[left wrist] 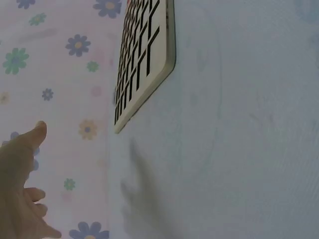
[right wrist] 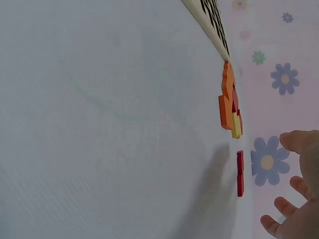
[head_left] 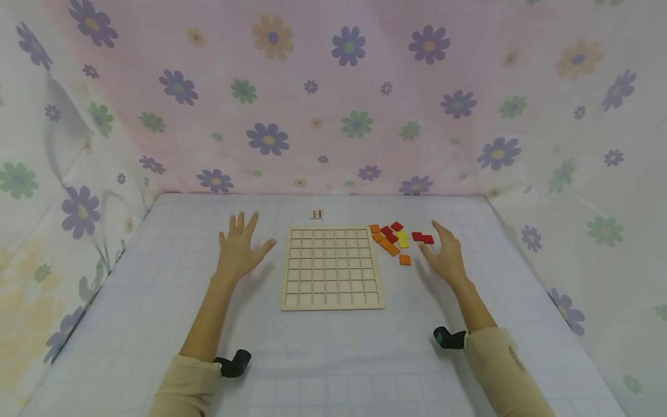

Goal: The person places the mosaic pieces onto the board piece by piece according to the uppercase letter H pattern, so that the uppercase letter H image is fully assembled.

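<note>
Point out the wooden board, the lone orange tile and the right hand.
Wooden board (head_left: pixel 331 263): head view, on a bare square near its middle.
Lone orange tile (head_left: pixel 405 260): head view, middle of its top face.
Right hand (head_left: pixel 447 255): head view, middle of the hand.

This is a small booth-like place, closed at the back, the left and the right by fabric walls (head_left: pixel 297 107) with printed flowers (head_left: pixel 267 139). They stand directly around a pale, faintly checked tabletop (head_left: pixel 333 341). Whether it is inside a home or a lab, I cannot tell.
</note>
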The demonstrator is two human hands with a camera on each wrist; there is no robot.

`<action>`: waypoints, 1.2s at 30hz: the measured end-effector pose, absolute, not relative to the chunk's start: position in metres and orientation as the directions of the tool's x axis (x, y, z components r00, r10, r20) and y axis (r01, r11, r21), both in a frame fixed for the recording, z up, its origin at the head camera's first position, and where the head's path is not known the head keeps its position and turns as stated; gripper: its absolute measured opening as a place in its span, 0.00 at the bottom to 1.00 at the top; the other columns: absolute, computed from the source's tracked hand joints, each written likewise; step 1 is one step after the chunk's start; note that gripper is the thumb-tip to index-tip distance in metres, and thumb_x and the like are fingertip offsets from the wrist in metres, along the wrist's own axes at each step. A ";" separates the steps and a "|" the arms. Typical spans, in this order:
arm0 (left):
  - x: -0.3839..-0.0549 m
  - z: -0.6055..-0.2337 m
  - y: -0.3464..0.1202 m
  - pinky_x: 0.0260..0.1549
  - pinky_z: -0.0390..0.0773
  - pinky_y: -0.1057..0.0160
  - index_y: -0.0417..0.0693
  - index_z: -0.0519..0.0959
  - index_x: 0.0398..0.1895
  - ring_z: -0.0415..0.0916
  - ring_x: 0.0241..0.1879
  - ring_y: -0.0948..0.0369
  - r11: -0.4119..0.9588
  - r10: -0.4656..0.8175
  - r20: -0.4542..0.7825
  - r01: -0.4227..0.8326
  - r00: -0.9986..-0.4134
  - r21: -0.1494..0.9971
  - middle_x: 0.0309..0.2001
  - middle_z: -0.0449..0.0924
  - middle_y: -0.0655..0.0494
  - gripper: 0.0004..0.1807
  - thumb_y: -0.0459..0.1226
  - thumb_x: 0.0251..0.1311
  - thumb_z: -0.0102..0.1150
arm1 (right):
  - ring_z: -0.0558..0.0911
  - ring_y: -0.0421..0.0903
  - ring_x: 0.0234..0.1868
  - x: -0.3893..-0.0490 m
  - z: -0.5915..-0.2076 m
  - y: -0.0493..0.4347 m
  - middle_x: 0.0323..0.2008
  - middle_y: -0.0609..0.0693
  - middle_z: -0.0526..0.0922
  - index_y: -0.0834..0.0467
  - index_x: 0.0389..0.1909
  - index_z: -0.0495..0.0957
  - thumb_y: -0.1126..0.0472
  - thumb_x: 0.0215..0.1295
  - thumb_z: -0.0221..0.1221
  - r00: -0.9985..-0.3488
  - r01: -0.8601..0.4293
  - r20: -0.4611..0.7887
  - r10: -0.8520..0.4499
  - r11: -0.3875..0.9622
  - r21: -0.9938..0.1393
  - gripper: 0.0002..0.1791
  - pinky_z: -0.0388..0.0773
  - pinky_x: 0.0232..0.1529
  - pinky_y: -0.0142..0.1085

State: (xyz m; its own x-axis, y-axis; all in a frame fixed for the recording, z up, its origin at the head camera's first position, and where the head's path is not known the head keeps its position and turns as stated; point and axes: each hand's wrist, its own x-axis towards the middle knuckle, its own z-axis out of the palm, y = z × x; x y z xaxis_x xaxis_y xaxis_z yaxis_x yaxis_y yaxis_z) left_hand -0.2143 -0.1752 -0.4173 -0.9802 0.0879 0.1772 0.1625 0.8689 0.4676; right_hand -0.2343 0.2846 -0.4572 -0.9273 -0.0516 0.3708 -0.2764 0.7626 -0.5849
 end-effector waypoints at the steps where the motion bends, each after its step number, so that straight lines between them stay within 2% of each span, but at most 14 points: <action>1: -0.215 -0.421 -0.173 0.61 0.41 0.27 0.43 0.50 0.73 0.35 0.70 0.35 0.851 0.116 0.170 0.186 -0.979 0.492 0.71 0.43 0.30 0.44 0.54 0.61 0.53 | 0.61 0.68 0.64 -0.237 -0.460 0.287 0.63 0.70 0.64 0.70 0.65 0.59 0.64 0.60 0.59 -0.926 -0.281 0.373 -0.055 0.761 -0.585 0.34 0.55 0.63 0.63; 8: -0.225 -0.445 -0.159 0.63 0.51 0.34 0.37 0.56 0.70 0.46 0.69 0.35 0.769 0.252 0.114 0.270 -0.961 0.579 0.68 0.53 0.29 0.42 0.49 0.59 0.59 | 0.68 0.71 0.57 -0.253 -0.472 0.301 0.59 0.73 0.68 0.74 0.61 0.64 0.71 0.58 0.59 -0.934 -0.285 0.350 -0.069 0.736 -0.615 0.29 0.64 0.59 0.61; 11: -0.229 -0.452 -0.154 0.63 0.53 0.36 0.36 0.59 0.68 0.50 0.68 0.35 0.745 0.284 0.092 0.279 -0.955 0.606 0.67 0.56 0.30 0.42 0.47 0.56 0.63 | 0.69 0.71 0.55 -0.259 -0.473 0.304 0.59 0.73 0.67 0.73 0.60 0.64 0.71 0.59 0.57 -0.960 -0.232 0.270 -0.071 0.741 -0.630 0.28 0.65 0.58 0.61; 16: -0.233 -0.461 -0.149 0.65 0.55 0.40 0.35 0.63 0.66 0.55 0.66 0.36 0.715 0.318 0.055 0.278 -0.946 0.642 0.66 0.60 0.32 0.41 0.46 0.52 0.66 | 0.66 0.67 0.59 -0.268 -0.472 0.307 0.63 0.70 0.64 0.67 0.63 0.63 0.67 0.64 0.53 -0.993 -0.112 0.096 -0.067 0.775 -0.622 0.27 0.62 0.62 0.60; 22: -0.235 -0.472 -0.151 0.67 0.52 0.44 0.36 0.66 0.64 0.53 0.68 0.40 0.706 0.324 0.003 0.244 -0.946 0.665 0.67 0.60 0.36 0.40 0.46 0.49 0.67 | 0.65 0.65 0.59 -0.274 -0.472 0.308 0.60 0.68 0.68 0.67 0.63 0.65 0.67 0.64 0.51 -0.998 -0.065 0.036 -0.054 0.785 -0.616 0.25 0.59 0.63 0.60; 29: -0.235 -0.474 -0.157 0.64 0.52 0.36 0.37 0.66 0.65 0.51 0.66 0.33 0.701 0.347 -0.014 0.250 -0.938 0.668 0.67 0.56 0.32 0.41 0.47 0.48 0.68 | 0.68 0.65 0.57 -0.274 -0.476 0.311 0.55 0.70 0.71 0.71 0.59 0.67 0.68 0.63 0.53 -0.996 -0.083 0.074 -0.048 0.785 -0.613 0.23 0.63 0.62 0.57; 36: -0.233 -0.474 -0.161 0.62 0.49 0.31 0.38 0.64 0.66 0.46 0.66 0.29 0.688 0.337 -0.056 0.205 -0.940 0.696 0.68 0.53 0.34 0.43 0.47 0.48 0.68 | 0.71 0.64 0.53 -0.275 -0.477 0.316 0.53 0.71 0.71 0.72 0.58 0.67 0.67 0.62 0.53 -0.999 -0.042 0.003 -0.052 0.778 -0.627 0.24 0.68 0.58 0.55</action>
State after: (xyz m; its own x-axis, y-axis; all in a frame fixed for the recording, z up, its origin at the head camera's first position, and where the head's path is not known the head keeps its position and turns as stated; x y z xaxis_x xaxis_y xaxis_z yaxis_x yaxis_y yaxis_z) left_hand -0.2333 -0.1608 -0.4736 -0.9399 0.3369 -0.0558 0.2052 0.6879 0.6962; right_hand -0.2748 0.3160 -0.4774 -0.9986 -0.0520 0.0027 -0.0422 0.7779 -0.6270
